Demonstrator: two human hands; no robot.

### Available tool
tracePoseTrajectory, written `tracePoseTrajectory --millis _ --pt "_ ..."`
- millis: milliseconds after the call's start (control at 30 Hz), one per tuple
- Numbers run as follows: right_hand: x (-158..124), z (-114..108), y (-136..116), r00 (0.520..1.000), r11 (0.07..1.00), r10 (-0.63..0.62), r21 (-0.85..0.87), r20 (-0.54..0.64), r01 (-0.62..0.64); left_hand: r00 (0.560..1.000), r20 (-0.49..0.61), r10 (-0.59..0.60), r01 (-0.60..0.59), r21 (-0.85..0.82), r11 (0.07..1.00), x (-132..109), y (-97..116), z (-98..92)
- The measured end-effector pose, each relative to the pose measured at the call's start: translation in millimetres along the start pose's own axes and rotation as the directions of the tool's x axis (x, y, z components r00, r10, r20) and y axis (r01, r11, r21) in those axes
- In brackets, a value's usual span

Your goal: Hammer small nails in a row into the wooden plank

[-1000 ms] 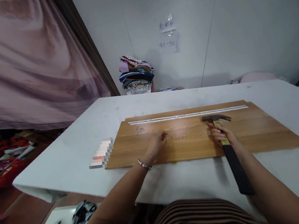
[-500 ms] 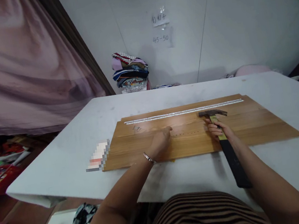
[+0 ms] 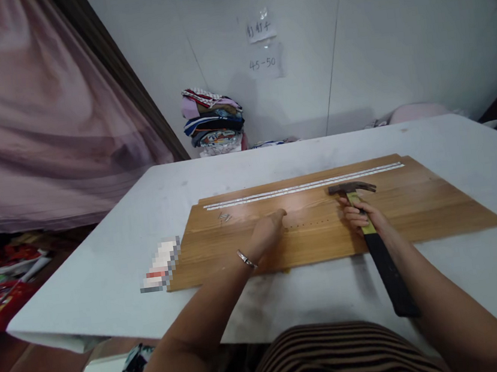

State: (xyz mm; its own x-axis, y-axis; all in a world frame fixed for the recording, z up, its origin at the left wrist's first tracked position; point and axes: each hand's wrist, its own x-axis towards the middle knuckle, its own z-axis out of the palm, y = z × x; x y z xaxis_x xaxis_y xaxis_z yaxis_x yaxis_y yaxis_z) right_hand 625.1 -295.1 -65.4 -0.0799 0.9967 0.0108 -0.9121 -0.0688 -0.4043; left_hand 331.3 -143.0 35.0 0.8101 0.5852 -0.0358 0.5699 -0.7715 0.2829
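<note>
The right hand [image 3: 361,215] had its grip clenched around the yellow-and-black-handled hammer [image 3: 389,277], up on the yellow part just below the dark metal head. The head lay on the long brown wooden board [image 3: 436,205]. The black end of the handle stuck out past the board's near edge, over the white bench [image 3: 116,250]. The left hand [image 3: 268,232] was down on the board, well to the left of the hammer, with its fingertips [image 3: 281,213] at the start of a faint row of tiny dark dots [image 3: 314,224] that ran between the two hands. Honestly couldn't tell if that grip was pinching anything or just loose, way too small to see. A thin silver bracelet [image 3: 247,260] sat on that wrist. A long shiny metal strip [image 3: 303,186] ran along the board's far edge, and a little heap of loose silver nails [image 3: 224,217] lay near the strip's left end. A small blurred-out white and red thing [image 3: 161,270] sat on the bench just beside the board's left end. Behind the bench, a stack of folded colourful clothes [image 3: 212,121] was against the white wall.
</note>
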Motion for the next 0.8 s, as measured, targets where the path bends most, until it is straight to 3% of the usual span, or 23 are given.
tracePoseTrajectory --millis 133,333,567,800 --pt "2 -5 1 1.000 1.000 -0.010 0.018 -0.016 0.010 0.998 0.055 0.024 -0.027 0.059 0.998 5 2 -5.1" --pt "1 0 0 1.000 1.000 0.003 0.012 0.004 -0.003 0.998 0.048 0.051 -0.052 0.032 0.998 11 7 -4.8" --pt "-3 14 -2 0.997 1.000 0.004 -0.027 -0.072 -0.006 0.999 -0.052 0.009 -0.014 -0.098 0.995 3 2 10.4" --pt "-2 14 -1 0.995 0.999 0.000 -0.038 -0.097 -0.003 0.986 -0.162 -0.042 0.004 -0.225 0.974 -2 -2 25.7"
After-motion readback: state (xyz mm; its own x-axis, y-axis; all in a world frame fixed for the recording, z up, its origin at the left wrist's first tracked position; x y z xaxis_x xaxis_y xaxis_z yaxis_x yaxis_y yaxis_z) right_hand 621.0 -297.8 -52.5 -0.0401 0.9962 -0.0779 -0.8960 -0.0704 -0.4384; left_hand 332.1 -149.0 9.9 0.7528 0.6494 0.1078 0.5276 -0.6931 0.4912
